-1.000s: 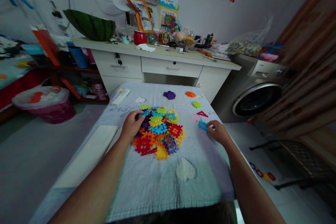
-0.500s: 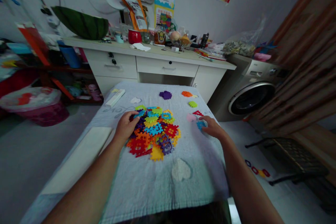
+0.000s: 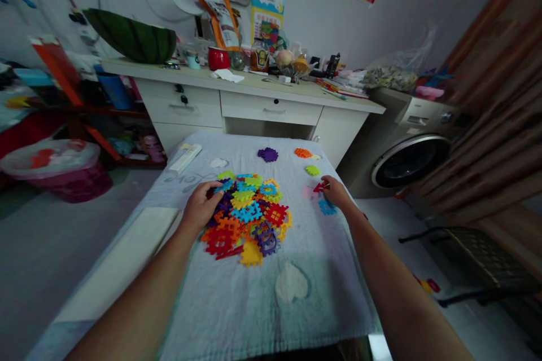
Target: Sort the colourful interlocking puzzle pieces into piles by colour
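Observation:
My left hand [image 3: 200, 207] is at the left side of a heap of toothed plastic building pieces [image 3: 248, 211] in several colours. Its thumb and index finger close around a blue building piece [image 3: 226, 184] at the heap's edge. On the right side of the cloth, my right hand [image 3: 337, 192] has its fingertips on a red building piece [image 3: 318, 187], partly hidden by them. Just below those fingers lies another blue piece [image 3: 327, 207]. Farther back are a green piece [image 3: 313, 170], some orange pieces [image 3: 302, 153] and a purple group [image 3: 268, 154].
A pale cloth [image 3: 254, 310] covers the table. A white box [image 3: 185, 159] lies at its back left. Beyond stands a white desk [image 3: 182, 107] with a watermelon piece [image 3: 131, 36] and jars. The washing machine [image 3: 406, 146] is at right, a lined bin [image 3: 59, 175] at left.
My right hand has moved from the blue piece, now lying uncovered on the cloth, slightly away from me to the red piece. The left hand stays at the heap with the blue piece.

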Available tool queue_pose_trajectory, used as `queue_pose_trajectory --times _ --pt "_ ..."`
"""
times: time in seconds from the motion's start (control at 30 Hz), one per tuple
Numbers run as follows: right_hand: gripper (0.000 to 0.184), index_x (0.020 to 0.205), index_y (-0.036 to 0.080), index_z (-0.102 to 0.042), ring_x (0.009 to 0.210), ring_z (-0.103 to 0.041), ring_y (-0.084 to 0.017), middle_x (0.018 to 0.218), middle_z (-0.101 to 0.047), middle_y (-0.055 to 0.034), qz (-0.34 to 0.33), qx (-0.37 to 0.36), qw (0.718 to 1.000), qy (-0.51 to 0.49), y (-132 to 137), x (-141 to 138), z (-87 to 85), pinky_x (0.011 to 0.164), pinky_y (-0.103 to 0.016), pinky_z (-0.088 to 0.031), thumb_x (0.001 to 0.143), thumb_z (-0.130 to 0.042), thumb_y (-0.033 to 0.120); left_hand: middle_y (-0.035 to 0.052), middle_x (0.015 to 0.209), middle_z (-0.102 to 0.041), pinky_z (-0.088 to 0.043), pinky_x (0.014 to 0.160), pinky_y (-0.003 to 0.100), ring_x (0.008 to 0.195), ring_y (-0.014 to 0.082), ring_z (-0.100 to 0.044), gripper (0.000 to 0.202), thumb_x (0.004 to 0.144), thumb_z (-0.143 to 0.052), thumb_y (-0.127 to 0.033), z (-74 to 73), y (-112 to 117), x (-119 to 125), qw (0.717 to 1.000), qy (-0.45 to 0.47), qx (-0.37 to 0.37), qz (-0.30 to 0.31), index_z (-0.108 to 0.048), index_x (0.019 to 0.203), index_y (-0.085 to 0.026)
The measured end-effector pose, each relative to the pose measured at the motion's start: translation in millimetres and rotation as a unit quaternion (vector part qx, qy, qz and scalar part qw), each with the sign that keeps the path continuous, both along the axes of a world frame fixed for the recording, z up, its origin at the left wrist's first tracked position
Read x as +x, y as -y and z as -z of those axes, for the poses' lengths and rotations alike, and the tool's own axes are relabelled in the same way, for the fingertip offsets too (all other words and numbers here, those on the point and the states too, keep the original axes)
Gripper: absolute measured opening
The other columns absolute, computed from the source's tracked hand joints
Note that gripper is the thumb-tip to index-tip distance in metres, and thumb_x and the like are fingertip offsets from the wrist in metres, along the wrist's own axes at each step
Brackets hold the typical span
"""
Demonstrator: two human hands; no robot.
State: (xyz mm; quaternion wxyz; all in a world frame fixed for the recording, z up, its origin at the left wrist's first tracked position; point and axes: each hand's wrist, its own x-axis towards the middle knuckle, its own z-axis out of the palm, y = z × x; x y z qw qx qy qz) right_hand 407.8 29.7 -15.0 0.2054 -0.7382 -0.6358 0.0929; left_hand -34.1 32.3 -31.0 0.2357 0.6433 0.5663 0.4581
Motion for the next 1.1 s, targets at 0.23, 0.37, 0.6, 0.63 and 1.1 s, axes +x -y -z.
queue_pose_trajectory --times 0.23,0.37,0.6,0.63,1.1 --pt "0.054 0.122 0.016 -0.059 0.099 -0.065 -0.018 0.117 -0.066 -0.0096 -0.017 0.005 1.000 -0.016 -6 3 -1.9 0.089 -0.029 -0.050 0.071 -0.053 -0.001 0.0066 0.109 -0.067 -0.044 0.099 0.039 0.104 0.0255 -0.060 0.034 0.077 -0.056 -0.045 -1.5 1 1 1.000 -0.002 0.003 0.003 -0.066 0.098 -0.021" --pt "0.043 0.118 0.017 -0.063 0.118 -0.058 -0.025 0.126 -0.062 -0.0122 0.015 0.013 0.999 0.044 -23 -6 -7.0 0.102 -0.037 -0.044 0.077 -0.057 0.009 0.0070 0.111 -0.067 -0.043 0.100 0.040 0.105 0.0256 -0.060 0.035 0.077 -0.056 -0.045 0.8 0 0 1.000 0.003 -0.001 0.004 -0.066 0.100 -0.021" --pt "0.042 0.123 0.022 -0.060 0.115 -0.060 -0.030 0.123 -0.063 -0.0128 0.075 -0.003 0.995 0.069 -45 -18 -7.6 0.096 -0.043 -0.047 0.082 -0.059 0.024 0.0067 0.112 -0.067 -0.043 0.101 0.040 0.107 0.0255 -0.060 0.034 0.077 -0.056 -0.045 2.6 0 -1 1.000 0.004 -0.003 0.003 -0.066 0.100 -0.022" --pt "0.042 0.124 0.022 -0.060 0.115 -0.060 -0.030 0.124 -0.063 -0.0128 0.075 -0.005 0.995 0.070 -46 -17 -6.6 0.096 -0.043 -0.047 0.082 -0.060 0.024 0.0066 0.112 -0.067 -0.043 0.101 0.040 0.106 0.0254 -0.060 0.034 0.077 -0.056 -0.045 2.3 0 0 1.000 0.002 -0.003 0.003 -0.066 0.100 -0.022" --pt "0.050 0.120 0.020 -0.058 0.105 -0.063 -0.028 0.108 -0.067 -0.0117 0.103 0.036 0.993 0.036 -83 -15 7.1 0.094 -0.043 -0.048 0.073 -0.069 0.029 0.0071 0.111 -0.067 -0.043 0.101 0.040 0.107 0.0247 -0.060 0.033 0.079 -0.057 -0.044 2.1 0 -2 1.000 0.005 0.000 0.013 -0.065 0.100 -0.022"
